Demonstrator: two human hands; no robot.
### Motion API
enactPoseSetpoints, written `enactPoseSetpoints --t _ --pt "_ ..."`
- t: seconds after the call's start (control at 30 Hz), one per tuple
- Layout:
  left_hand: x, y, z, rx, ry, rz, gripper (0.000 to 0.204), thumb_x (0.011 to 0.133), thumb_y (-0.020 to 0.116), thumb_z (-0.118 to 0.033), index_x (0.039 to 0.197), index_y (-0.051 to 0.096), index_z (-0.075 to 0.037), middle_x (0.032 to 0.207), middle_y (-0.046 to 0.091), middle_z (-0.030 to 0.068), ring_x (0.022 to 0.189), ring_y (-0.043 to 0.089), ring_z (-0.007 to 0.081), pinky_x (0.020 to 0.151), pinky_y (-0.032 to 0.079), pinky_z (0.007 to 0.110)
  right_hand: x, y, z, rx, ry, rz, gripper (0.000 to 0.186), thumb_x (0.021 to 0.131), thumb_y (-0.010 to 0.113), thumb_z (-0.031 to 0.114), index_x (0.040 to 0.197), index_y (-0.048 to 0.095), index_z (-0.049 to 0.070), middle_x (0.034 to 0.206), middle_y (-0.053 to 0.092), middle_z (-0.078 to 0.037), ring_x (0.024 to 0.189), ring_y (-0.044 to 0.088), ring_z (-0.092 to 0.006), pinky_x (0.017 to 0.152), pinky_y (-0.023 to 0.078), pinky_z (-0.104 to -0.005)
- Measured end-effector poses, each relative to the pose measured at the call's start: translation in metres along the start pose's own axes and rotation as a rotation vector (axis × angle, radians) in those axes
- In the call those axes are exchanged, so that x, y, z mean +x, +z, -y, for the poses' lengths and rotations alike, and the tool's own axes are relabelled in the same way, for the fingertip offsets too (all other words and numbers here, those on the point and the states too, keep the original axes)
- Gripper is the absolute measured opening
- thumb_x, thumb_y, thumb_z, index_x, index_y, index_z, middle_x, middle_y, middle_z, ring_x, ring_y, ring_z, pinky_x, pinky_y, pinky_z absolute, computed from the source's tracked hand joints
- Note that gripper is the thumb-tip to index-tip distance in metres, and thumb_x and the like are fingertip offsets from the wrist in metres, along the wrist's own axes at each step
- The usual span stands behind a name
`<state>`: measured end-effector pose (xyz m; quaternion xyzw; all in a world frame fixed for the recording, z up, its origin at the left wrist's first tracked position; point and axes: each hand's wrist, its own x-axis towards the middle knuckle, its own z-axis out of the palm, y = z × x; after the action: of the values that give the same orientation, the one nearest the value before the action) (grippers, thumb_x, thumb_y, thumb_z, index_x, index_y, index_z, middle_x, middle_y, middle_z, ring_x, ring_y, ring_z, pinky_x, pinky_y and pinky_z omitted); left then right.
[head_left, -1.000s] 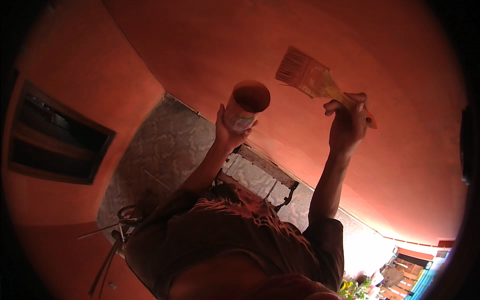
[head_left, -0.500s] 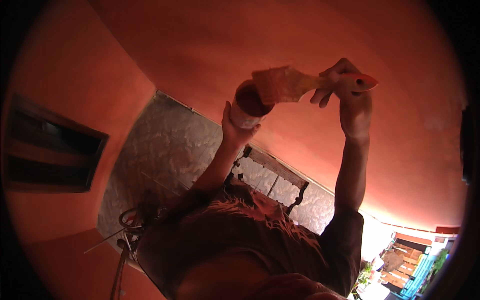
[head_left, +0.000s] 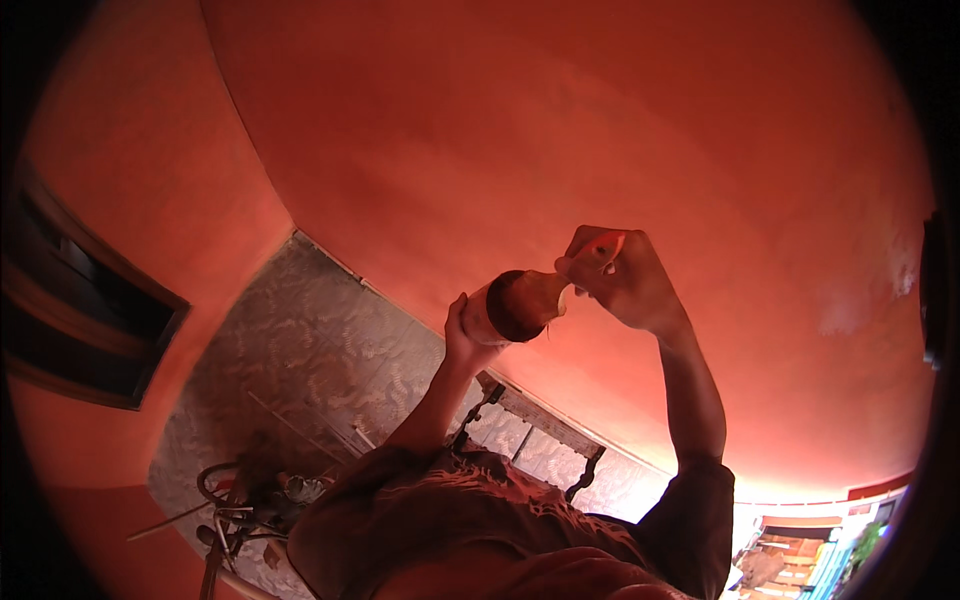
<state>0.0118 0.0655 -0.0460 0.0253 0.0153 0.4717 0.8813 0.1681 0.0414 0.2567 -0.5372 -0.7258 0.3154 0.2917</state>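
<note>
My left hand (head_left: 470,338) is wrapped round a small round can (head_left: 481,312), tipped with its dark mouth toward the right. A wide flat paintbrush (head_left: 545,291) has its bristle end in the can's mouth, so the bristle tips are hidden. My right hand (head_left: 625,282) grips the brush by its handle, whose orange-red end with a hole sticks out above the fingers. Behind both hands rises a large orange-red wall (head_left: 700,150), with a paler patch toward its right side.
Below the hands stands a wooden bench-like frame (head_left: 545,417) close to the wall's foot. Patterned floor tiles (head_left: 300,330) spread to the left. A dark framed opening (head_left: 90,300) is in the left wall. A bicycle-like metal thing (head_left: 235,510) stands at lower left. Bright daylight enters at lower right.
My right hand has come down and left, bringing the brush from the can's rim into its mouth. The can now sits lower in view and tilts more to the right.
</note>
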Motion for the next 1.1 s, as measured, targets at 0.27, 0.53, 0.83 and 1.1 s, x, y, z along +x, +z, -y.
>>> enactPoseSetpoints --t 0.27,0.53,0.83,1.1 --pt "-0.007 -0.002 -0.006 -0.024 0.013 -0.04 0.063 0.093 0.048 -0.057 0.14 0.049 -0.015 0.139 0.054 0.008 0.124 0.054 0.0253 0.097 0.048 0.044 0.017 0.015 0.005 -0.107 -0.146 -0.048 0.017 0.086 0.072 0.015 0.082 0.067 -0.001 0.07 0.066 -0.011 0.066 0.067 -0.0191 0.062 0.053 -0.031" --pt "-0.015 -0.017 -0.01 -0.072 -0.01 0.139 0.063 0.094 0.047 -0.057 0.141 0.049 -0.015 0.138 0.054 0.0082 0.12 0.056 0.0244 0.087 0.051 0.041 0.013 0.025 0.006 0.035 -0.104 -0.011 0.011 0.09 0.066 0.005 0.083 0.065 -0.003 0.072 0.063 -0.005 0.068 0.061 -0.0116 0.063 0.051 -0.0273" --pt "-0.026 -0.011 -0.013 -0.024 0.002 0.055 0.066 0.096 0.041 -0.061 0.143 0.047 -0.015 0.137 0.055 0.0086 0.119 0.056 0.0249 0.085 0.05 0.04 0.019 0.044 -0.009 0.065 -0.064 0.015 0.012 0.088 0.066 0.011 0.083 0.066 0.0 0.072 0.067 -0.008 0.07 0.065 -0.0146 0.065 0.053 -0.0317" --pt "-0.024 0.015 -0.017 0.047 0.09 0.008 0.079 0.093 0.036 -0.074 0.149 0.038 -0.018 0.144 0.049 0.0107 0.131 0.052 0.0293 0.101 0.051 0.045 0.026 0.062 -0.012 -0.062 -0.128 0.004 0.018 0.085 0.073 0.019 0.084 0.066 0.002 0.07 0.066 -0.011 0.065 0.066 -0.0215 0.062 0.052 -0.0357"
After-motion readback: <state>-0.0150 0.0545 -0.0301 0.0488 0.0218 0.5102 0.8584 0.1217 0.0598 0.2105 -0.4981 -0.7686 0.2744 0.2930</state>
